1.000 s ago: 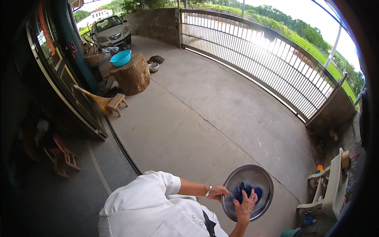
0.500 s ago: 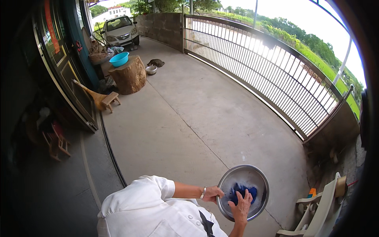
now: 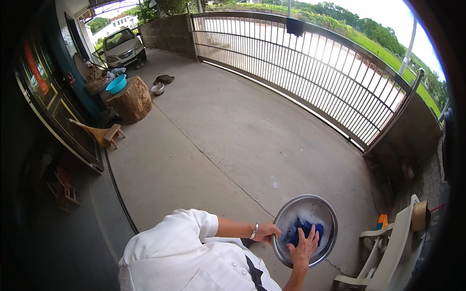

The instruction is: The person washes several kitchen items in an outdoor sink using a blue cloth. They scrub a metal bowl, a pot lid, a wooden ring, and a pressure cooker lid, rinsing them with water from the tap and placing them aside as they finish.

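Head view: a metal basin (image 3: 329, 220) sits towards five o'clock in the picture, with a dark blue cloth (image 3: 305, 225) bunched near its middle and whitish froth towards twelve o'clock inside it. At the basin's nine o'clock, the left hand (image 3: 266, 233) pinches the rim; its underside fingers are mostly hidden. From six o'clock the right hand (image 3: 304, 250) reaches in, fingers spread over the cloth and touching it; whether they pinch any fabric, I cannot tell. What holds the basin up from below is also unclear. The step in hand looks like rubbing or swishing the cloth in suds, apparently midway, since froth and cloth share the basin. Judging from that, the next move calls for a steady left grip at nine o'clock while the right fingers gather the cloth and work it against the basin's bottom.
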Action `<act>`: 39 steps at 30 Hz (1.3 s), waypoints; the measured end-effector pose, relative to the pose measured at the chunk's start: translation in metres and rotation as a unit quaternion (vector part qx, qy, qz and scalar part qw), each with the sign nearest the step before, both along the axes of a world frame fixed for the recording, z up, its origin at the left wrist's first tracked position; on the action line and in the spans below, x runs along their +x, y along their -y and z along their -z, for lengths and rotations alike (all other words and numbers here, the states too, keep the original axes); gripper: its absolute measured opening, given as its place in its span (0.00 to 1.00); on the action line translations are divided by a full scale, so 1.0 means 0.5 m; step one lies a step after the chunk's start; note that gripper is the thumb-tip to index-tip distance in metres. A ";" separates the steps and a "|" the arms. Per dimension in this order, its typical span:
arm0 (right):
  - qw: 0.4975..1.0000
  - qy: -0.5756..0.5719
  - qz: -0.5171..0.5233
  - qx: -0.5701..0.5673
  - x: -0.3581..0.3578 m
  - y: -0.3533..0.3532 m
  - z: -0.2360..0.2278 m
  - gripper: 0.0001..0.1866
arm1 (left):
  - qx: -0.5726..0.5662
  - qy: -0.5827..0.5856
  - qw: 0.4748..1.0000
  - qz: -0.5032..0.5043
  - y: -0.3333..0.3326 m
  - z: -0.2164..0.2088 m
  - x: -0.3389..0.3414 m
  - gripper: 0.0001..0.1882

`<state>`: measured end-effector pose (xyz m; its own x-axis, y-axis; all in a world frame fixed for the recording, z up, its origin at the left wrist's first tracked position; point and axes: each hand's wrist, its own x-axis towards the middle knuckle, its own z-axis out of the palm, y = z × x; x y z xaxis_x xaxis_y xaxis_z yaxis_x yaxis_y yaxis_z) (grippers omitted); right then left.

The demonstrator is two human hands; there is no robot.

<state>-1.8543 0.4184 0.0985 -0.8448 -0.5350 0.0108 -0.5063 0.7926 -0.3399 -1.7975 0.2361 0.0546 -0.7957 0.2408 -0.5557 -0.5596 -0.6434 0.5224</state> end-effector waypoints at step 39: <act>0.470 -0.044 0.626 -0.621 -0.664 -1.294 -0.093 0.10 | 0.015 -0.036 0.830 0.557 -1.299 -0.195 -1.226 0.05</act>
<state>-2.1862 1.0652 0.1453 -0.4570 0.8449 -0.2781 0.0364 -0.2946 -0.9549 -2.4104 0.8858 0.1519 -0.1016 0.8621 -0.4964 -0.7835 0.2381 0.5739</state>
